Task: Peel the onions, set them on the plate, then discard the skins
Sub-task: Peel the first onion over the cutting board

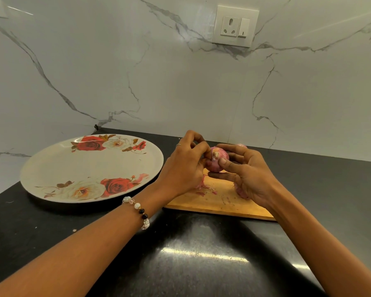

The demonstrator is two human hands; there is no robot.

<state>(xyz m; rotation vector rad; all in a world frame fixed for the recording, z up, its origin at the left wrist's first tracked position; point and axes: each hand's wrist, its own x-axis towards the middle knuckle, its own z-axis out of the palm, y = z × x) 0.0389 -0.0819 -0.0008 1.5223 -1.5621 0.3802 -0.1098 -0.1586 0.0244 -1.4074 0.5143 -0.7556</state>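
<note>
Black counter (201,254), marble wall (137,71); rose plate (51,168) at left holds nothing; both hands, left hand (181,168) and right hand (247,174), grip onion (217,160) over wooden board (219,200)

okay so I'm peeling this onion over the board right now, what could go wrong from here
1. The skin scraps lie near the left edge of the cutting board, so more peelings may well spill onto the dark counter.
2. The onion is held in the air between your left hand and right hand; if it slips it could roll off the board.
3. The floral plate sits close to your left forearm and could get nudged.
</note>
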